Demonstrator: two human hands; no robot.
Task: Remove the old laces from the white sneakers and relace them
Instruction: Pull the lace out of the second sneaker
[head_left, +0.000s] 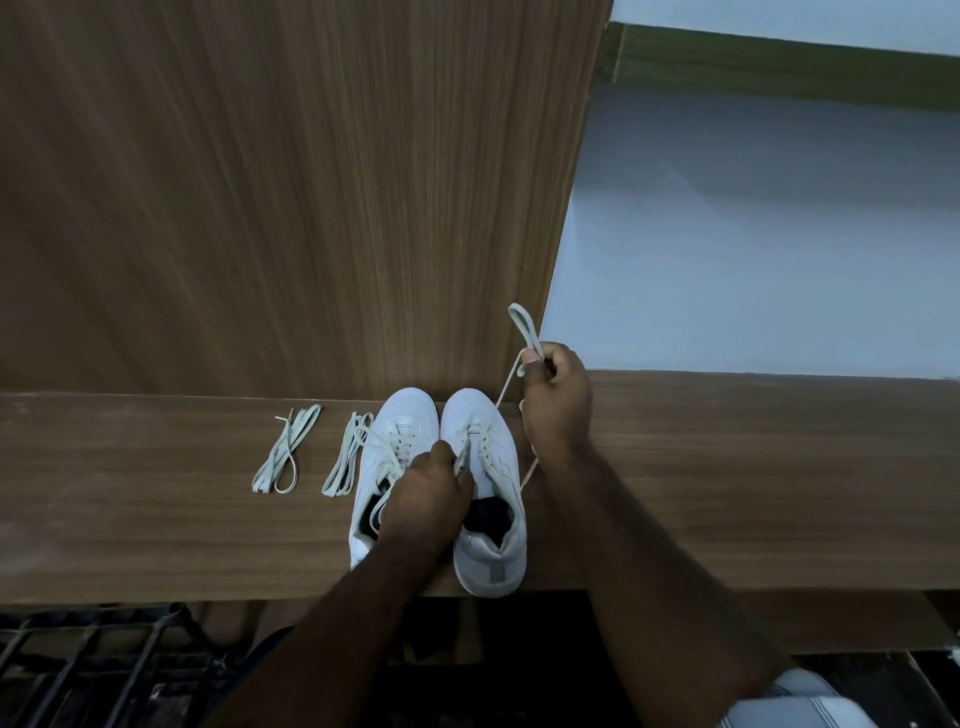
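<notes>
A person works a lace through a pair of white sneakers set side by side, touching, toes toward a wood-grain panel (291, 197), on a wooden shelf (753, 467). No brand name or other writing can be read on either shoe; the right sneaker (485, 499) shows only a small grey tab at its heel.

The left hand (423, 501) rests over the tongue area where the two shoes meet, its fingers curled and pinching a strand of lace at the right sneaker's eyelets. The right hand (556, 405) is raised just beyond that shoe's toe, fingers closed around the lace (524, 332), a loop of which stands up above the fingertips while a strand runs down from them to the shoe.

The left sneaker (387, 441), partly under the left wrist, has its lace loose across the eyelets. Both shoe openings appear dark inside; nothing can be made out in them.

Well to the left of the left hand's fingers lie two bundles of loose laces, one (347, 452) just beside the left sneaker, the other (285, 449) farther out.
</notes>
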